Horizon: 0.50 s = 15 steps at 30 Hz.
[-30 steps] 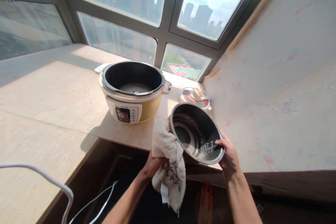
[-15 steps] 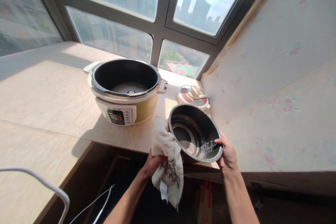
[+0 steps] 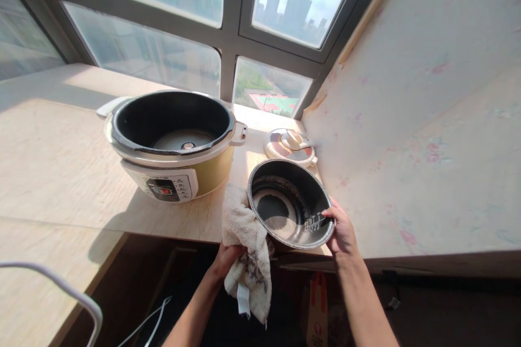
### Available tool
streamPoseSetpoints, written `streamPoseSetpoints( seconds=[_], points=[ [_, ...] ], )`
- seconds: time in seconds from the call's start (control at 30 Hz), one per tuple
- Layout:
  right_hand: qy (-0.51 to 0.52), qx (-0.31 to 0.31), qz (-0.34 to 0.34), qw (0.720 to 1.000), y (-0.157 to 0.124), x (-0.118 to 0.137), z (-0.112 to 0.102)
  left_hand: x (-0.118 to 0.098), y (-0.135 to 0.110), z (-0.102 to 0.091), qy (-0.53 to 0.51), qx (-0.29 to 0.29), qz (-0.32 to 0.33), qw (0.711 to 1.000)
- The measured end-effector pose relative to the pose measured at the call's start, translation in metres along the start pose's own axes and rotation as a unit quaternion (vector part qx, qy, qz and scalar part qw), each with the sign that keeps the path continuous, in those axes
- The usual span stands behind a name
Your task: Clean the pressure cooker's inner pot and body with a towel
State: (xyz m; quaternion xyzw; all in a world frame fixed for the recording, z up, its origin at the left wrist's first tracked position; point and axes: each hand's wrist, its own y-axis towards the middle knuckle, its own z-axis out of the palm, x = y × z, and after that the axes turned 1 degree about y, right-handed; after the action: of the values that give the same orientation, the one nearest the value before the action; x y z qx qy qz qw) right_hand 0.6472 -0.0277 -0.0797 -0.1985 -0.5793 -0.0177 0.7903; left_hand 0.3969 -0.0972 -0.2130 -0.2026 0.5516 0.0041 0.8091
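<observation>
Pale wood counter [image 3: 52,173] by sunlit window [image 3: 150,54]; left hand [image 3: 226,257] tight around towel [image 3: 246,249], right hand [image 3: 342,230] tight on pot [image 3: 285,211].

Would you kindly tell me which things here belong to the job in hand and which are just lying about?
In hand: inner pot, right hand on its rim; towel, gripped by left hand, against the pot's side.
Lying about: cooker base, its lid by the wall, white cable at lower left.

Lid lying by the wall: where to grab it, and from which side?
Probably the raised handle on top of the lid, from straight above. It lies flat, handle up, with the wall close on its right and the inner pot just in front.
</observation>
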Motion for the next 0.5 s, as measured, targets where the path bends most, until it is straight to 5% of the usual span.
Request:
streamPoseSetpoints(
  seconds=[0.1,0.5],
  points=[
    [-0.002,0.008,0.003,1.000,0.0001,0.0007,0.0002,0.0057,0.0013,-0.0029,-0.027,0.027,-0.045,0.998],
    [0.037,0.036,-0.018,0.998,-0.0026,-0.0060,-0.0008,0.0035,0.0026,-0.0059,-0.042,0.032,-0.054,0.997]
  ],
)
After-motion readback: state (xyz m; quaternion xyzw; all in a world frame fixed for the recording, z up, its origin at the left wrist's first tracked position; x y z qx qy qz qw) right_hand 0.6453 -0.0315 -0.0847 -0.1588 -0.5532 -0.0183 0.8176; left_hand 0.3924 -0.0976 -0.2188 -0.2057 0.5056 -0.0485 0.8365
